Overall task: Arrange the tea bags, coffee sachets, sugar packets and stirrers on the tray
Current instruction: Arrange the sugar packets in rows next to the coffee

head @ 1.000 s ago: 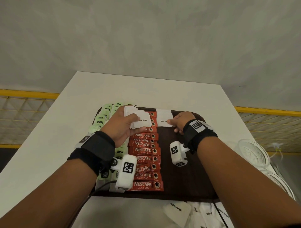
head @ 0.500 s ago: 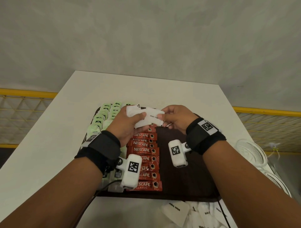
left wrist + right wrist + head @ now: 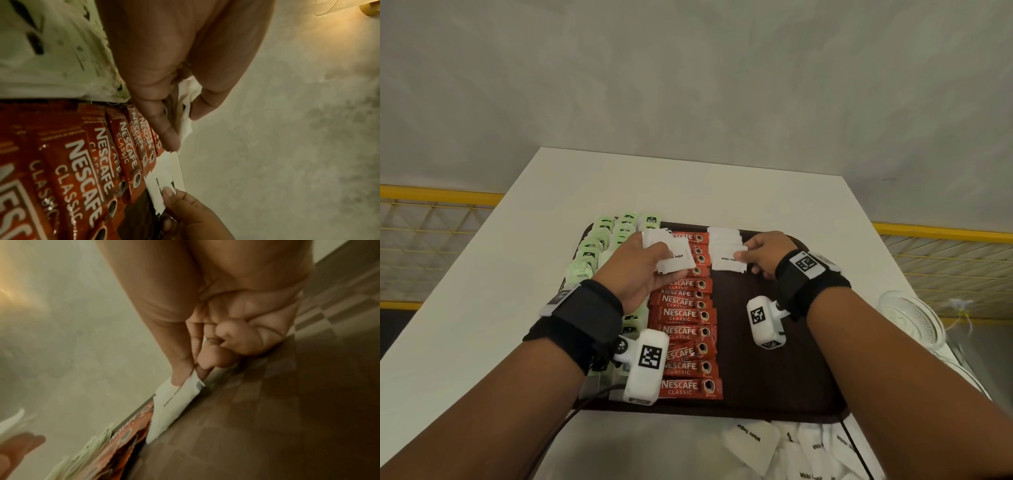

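Observation:
A dark brown tray (image 3: 784,387) lies on the white table. Pale green tea bags (image 3: 599,240) fill its left side, and a column of red Nescafe sachets (image 3: 685,318) runs down the middle. My left hand (image 3: 643,270) grips a small stack of white sugar packets (image 3: 669,251) above the sachets (image 3: 92,162); the stack (image 3: 186,100) shows between thumb and fingers. My right hand (image 3: 763,255) pinches one white sugar packet (image 3: 727,262) by its right edge, low over the tray's far part beside other laid packets (image 3: 724,236). The same packet (image 3: 174,402) (image 3: 159,183) shows in both wrist views.
Loose sugar packets (image 3: 791,448) lie on the table just in front of the tray. Clear glass dishes (image 3: 914,318) stand at the table's right edge. Yellow railings (image 3: 438,195) run behind the table on both sides. The tray's right half is bare dark wood.
My right hand took one sugar packet from the stack in my left hand and carried it right and down onto the tray beside the sachets. The left hand stayed in place.

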`<state>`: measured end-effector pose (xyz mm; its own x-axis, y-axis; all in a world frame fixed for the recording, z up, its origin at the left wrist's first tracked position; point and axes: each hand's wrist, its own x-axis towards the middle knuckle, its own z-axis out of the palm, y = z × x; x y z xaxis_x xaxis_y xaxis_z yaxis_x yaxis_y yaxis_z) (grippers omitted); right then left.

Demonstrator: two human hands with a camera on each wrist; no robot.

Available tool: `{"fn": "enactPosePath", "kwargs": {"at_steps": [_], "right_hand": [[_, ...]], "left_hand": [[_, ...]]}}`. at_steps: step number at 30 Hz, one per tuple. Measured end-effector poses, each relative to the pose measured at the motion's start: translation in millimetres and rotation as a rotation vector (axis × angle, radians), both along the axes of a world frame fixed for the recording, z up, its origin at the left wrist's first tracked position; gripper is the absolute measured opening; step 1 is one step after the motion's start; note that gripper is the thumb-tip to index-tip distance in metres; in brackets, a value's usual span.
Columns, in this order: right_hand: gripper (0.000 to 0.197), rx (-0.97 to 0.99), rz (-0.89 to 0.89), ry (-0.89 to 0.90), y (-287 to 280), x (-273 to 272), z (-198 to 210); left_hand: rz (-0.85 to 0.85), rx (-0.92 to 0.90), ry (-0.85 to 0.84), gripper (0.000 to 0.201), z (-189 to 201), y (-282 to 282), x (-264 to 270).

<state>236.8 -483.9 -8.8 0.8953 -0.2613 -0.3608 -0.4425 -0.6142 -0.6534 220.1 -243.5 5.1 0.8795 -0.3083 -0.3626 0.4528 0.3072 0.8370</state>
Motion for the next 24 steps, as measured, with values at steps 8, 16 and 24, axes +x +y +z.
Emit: {"fn": "enactPosePath", "kwargs": {"at_steps": [8, 16, 24], "right_hand": [[0.03, -0.234, 0.084, 0.077, 11.6, 14.3, 0.8], [0.022, 0.301, 0.201, -0.083, 32.2, -13.2, 32.7], [0.014, 0.579, -0.118, -0.178, 15.3, -14.6, 21.2]], "left_hand": [[-0.019, 0.023, -0.026, 0.042, -3.9, -2.0, 1.3], [-0.064, 0.036, -0.103, 0.048, -7.6, -7.5, 4.3], [-0.009, 0.002, -0.045, 0.041, -3.1, -11.2, 3.8]]}}
